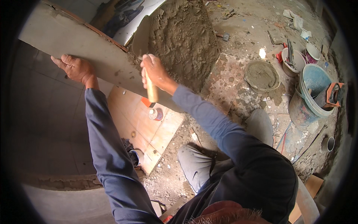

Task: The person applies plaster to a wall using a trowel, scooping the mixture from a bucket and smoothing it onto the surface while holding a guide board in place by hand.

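My right hand [158,73] is closed round the wooden handle of a trowel [141,35]. The trowel's broad blade stands against the left side of a big heap of wet grey mortar [182,41]. A long grey ledge [108,61] runs slantwise in front of me, from the upper left to below my right hand. My left hand [77,70] grips its near edge, with a finger stretched out to the left and the other fingers partly hidden. Just beneath the trowel handle, a small bottle [156,114] and an orange object [148,101] lie on a tan tile [149,130].
On the right stand a round tub of mortar [262,75], a white bucket with tools [292,61], and a large blue-grey bucket [311,93] holding an orange-handled tool [334,94]. A short pipe [328,144] lies near the right wall. Rubble covers the floor. Dark tiled surface [48,112] lies left.
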`<move>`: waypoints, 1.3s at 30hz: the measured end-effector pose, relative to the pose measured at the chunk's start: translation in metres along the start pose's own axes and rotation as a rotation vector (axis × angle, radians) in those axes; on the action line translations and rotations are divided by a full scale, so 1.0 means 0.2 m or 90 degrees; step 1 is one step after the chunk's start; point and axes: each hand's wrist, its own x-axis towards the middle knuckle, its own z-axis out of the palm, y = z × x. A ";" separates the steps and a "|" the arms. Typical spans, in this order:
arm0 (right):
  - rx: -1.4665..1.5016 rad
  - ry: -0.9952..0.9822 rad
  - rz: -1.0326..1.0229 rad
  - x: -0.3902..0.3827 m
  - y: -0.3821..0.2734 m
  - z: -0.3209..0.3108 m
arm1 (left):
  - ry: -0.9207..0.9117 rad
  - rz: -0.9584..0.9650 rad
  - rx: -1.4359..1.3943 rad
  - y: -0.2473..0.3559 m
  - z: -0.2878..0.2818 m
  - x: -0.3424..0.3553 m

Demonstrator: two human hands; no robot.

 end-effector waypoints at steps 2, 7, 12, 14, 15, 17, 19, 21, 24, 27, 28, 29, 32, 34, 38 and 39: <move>0.029 -0.031 0.063 -0.06 -0.03 -0.10 | 0.000 -0.007 -0.009 -0.01 -0.01 0.01; 0.062 0.051 -0.017 0.09 -0.18 -0.31 | 0.055 0.138 0.030 -0.26 0.08 0.10; 0.032 0.048 0.043 0.02 -0.05 -0.06 | 0.003 0.018 -0.029 0.01 -0.01 0.00; 0.039 0.032 0.039 -0.03 0.05 0.05 | 0.002 0.032 -0.022 0.00 -0.02 -0.02; 0.034 0.023 0.032 -0.05 0.08 0.11 | 0.007 0.036 -0.019 -0.01 -0.02 0.00; 0.023 0.021 0.022 -0.11 0.11 0.22 | 0.012 0.032 -0.016 -0.02 -0.03 0.02; 0.014 0.040 0.013 -0.13 0.15 0.27 | 0.009 0.002 -0.031 0.02 -0.03 0.00; -0.071 0.044 -0.062 -0.15 0.22 0.32 | 0.015 0.041 -0.011 -0.03 -0.01 0.02; -0.168 0.023 -0.101 -0.20 0.30 0.34 | 0.006 0.035 -0.031 -0.02 0.00 0.01; -0.194 -0.015 -0.139 -0.26 0.28 0.24 | -0.003 0.001 -0.050 -0.01 -0.02 0.00; -0.101 -0.038 0.019 -0.30 0.23 0.19 | -0.003 -0.008 -0.050 -0.02 -0.04 0.00; -0.096 -0.010 -0.015 -0.29 0.22 0.17 | 0.003 0.008 -0.049 -0.01 -0.04 0.02; -0.046 0.074 -0.003 -0.20 0.22 0.12 | 0.004 0.030 -0.046 -0.01 -0.04 0.01; -0.252 0.091 -0.106 -0.15 0.42 0.09 | 0.004 0.018 -0.074 0.06 -0.01 -0.01; -0.519 0.028 -0.118 -0.33 0.51 0.00 | 0.024 0.047 -0.058 -0.01 -0.02 0.00; -0.577 0.014 -0.138 -0.39 0.55 -0.06 | 0.018 0.053 -0.052 -0.02 -0.01 0.01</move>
